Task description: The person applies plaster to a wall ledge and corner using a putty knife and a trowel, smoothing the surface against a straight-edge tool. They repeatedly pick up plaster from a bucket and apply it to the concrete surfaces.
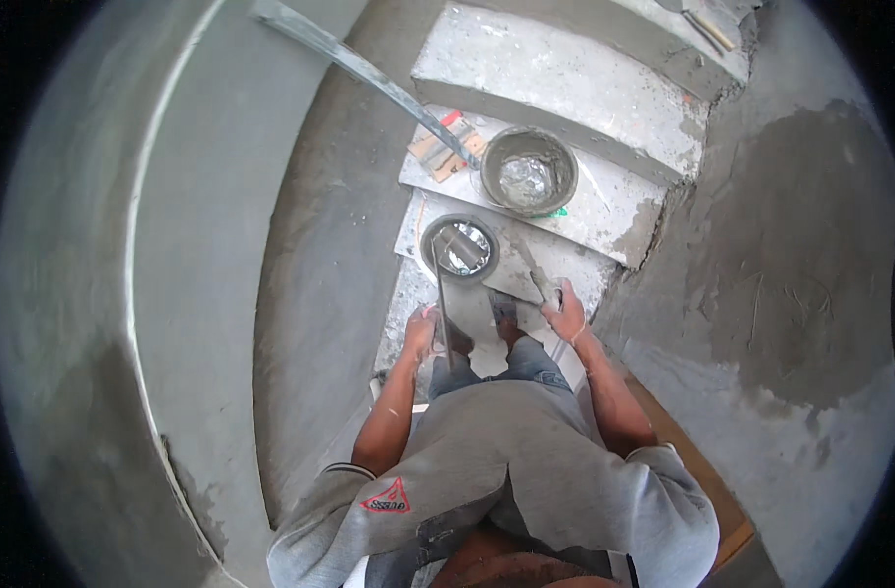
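My left hand [422,331] is closed round a thin, flat grey tool [442,309], seen almost edge-on and upright; its kind is hard to tell. In my right hand [567,314] is the handle of a mortar-smeared trowel [516,274], its grey blade slanting forward and left. Ahead of my hands, on a step, stands a dark round bucket [430,257] holding shiny liquid. One step up sits a larger, mortar-caked bucket [489,181], wet inside. Both hands are apart from the buckets. Pale smears mark my fingers and wrists.
Concrete steps [526,49] rise ahead. A long metal bar [369,73] leans from the left wall to beside the larger bucket, near wooden pieces [436,155]. A wooden-handled tool [710,31] lies higher up. A damp plaster patch [800,255] darkens the right wall.
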Demonstrator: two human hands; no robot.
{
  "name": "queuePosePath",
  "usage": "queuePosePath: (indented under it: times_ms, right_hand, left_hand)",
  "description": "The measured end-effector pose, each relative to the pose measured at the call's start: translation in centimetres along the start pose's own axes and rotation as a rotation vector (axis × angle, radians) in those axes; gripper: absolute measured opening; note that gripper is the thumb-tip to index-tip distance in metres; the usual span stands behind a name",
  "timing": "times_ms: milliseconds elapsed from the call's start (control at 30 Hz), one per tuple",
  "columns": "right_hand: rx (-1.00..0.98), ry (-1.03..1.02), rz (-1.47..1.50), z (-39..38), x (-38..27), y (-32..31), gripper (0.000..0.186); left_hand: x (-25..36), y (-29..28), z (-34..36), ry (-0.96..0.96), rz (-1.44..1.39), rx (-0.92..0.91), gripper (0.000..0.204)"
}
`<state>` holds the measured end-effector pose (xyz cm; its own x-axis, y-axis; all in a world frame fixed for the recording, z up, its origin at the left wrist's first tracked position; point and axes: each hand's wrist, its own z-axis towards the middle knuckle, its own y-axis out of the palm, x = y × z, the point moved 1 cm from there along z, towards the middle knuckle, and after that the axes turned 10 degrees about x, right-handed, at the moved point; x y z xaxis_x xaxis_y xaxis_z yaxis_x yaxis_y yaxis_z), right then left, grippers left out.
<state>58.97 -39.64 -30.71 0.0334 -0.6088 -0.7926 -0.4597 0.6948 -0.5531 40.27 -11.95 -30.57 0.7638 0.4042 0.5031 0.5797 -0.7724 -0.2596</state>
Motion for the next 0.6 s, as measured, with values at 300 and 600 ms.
queuePosePath:
  times_ms: [300,600]
  right_hand:
    - [-0.058,-0.567,0.090,0.4,-15.4,-3.7,0.042]
    - [-0.294,-0.898,-0.046,-0.8,-19.0,-6.2,0.054]
  left_hand:
    - [12.4,-1.6,-10.4,-0.011,-0.843,-0.657,0.031]
    - [13.6,-0.9,-15.7,0.326,-0.984,-0.679,0.032]
